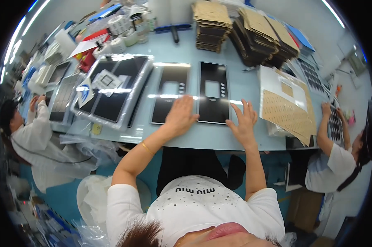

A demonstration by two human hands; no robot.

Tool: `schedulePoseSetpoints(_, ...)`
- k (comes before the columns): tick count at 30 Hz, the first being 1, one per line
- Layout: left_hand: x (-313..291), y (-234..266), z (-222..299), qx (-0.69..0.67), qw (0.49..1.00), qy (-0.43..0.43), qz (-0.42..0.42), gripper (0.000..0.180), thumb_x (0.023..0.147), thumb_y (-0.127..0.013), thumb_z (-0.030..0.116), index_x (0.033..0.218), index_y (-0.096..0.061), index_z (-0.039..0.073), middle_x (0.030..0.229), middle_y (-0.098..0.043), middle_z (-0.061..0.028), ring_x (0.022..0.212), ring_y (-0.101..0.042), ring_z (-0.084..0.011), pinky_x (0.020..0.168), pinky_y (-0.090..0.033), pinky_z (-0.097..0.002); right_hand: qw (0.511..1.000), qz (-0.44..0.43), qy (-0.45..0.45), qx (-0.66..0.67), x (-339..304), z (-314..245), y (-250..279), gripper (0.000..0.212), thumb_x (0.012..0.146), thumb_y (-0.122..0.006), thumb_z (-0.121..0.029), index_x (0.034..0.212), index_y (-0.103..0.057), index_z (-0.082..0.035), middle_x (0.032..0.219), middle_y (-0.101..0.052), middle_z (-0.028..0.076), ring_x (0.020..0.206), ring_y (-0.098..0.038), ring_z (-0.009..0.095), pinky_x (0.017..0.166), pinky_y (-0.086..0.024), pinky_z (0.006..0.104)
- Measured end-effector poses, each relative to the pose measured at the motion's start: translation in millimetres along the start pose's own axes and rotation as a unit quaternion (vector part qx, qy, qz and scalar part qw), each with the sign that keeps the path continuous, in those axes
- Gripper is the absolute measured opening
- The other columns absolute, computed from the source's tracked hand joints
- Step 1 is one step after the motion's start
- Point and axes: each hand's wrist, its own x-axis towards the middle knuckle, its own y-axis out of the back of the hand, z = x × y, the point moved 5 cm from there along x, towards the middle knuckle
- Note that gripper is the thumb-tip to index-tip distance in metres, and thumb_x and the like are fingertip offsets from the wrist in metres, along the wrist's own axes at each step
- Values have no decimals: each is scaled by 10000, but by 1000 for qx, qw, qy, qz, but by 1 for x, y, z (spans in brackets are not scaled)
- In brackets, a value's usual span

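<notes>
Two flat black rectangular panels, each with a pale window and a column of small white marks, lie side by side on the table. My left hand [180,116] rests flat over the lower right part of the left panel [162,108], its fingers extended. At the lower right edge of the right panel [214,110], my right hand [245,120] has its fingers spread, with the thumb and fingertips close to that edge. Whether it touches the panel I cannot tell. Neither hand is gripping anything.
Left of the panels, a plastic-wrapped stack of black panels [130,88] carries small bags and a sticker. Tan sheets [282,107] lie to the right. Brown card stacks [212,24] and rolls [119,25] line the back. Co-workers sit at the left [37,140] and right [330,168].
</notes>
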Motion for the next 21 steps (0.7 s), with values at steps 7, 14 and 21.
schedulePoseSetpoints(7,21,1,34,-23,998,-2,62,602,907,-555,264,1355,-344,-79,1396,-342,-306,1328,-306,-408,1110,-234,-453,961,95,-65,-250,2,68,39,539,741,-697,-172,1255,-539,-135,1363,-422,136,1330,-296,323,1050,-190,575)
schedulePoseSetpoints(14,98,-44,143,-669,723,107,-131,491,902,-604,247,1251,-456,-66,1100,-585,-165,979,-611,-204,859,-507,-293,977,169,-44,-122,-14,62,67,331,749,-649,-73,1080,-630,-86,1126,-623,66,1078,-556,239,1014,-330,445)
schedulePoseSetpoints(21,102,-84,186,-786,557,207,-170,211,904,-602,195,964,-514,12,799,-540,-45,732,-587,-140,683,-558,-301,985,103,-31,136,-34,71,91,332,751,-688,-94,1066,-619,-16,1120,-623,108,1087,-558,273,922,-433,380)
